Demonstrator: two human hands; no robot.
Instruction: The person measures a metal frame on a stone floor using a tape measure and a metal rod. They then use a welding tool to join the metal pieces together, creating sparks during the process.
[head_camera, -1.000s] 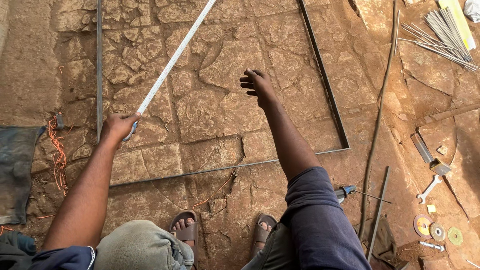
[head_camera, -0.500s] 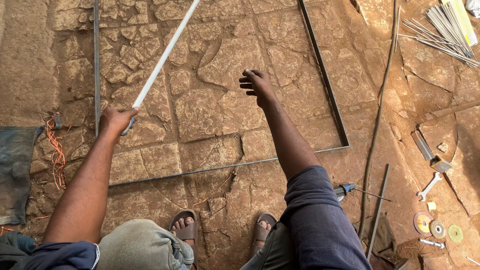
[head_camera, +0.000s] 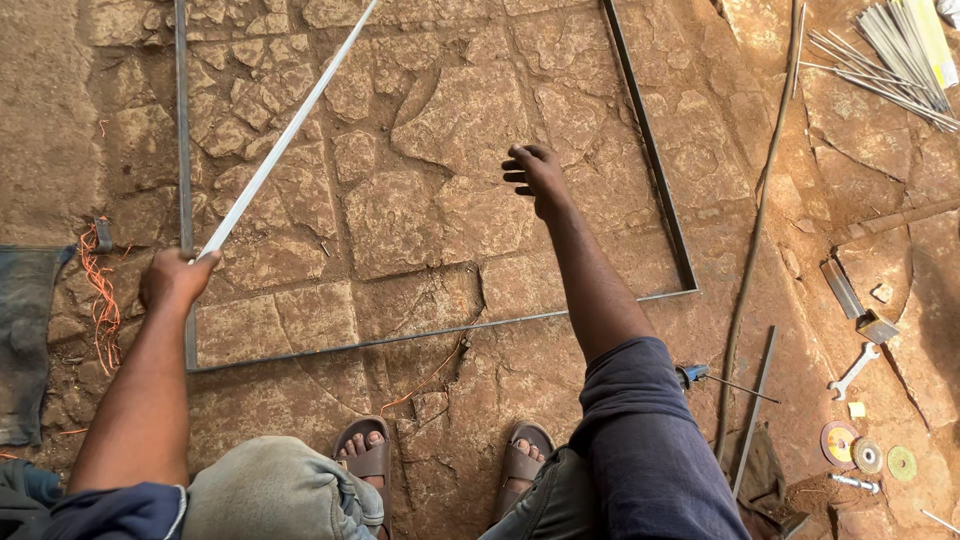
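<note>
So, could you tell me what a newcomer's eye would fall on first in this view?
Probably the long pale metal strip, gripped at its near end by the left hand and running diagonally to the top edge. It crosses the thin metal frame lying on the cracked stone ground, while the right hand stretches out open above the frame's middle.

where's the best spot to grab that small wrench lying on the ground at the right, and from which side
Probably the slim shank of the wrench, between its two heads, pinched from above across its width. It lies flat and slanted on the stone ground, apart from the cutting discs below it and the metal offcuts above, so fingers have room on both long sides; the wider ends would be harder to pinch.
</note>
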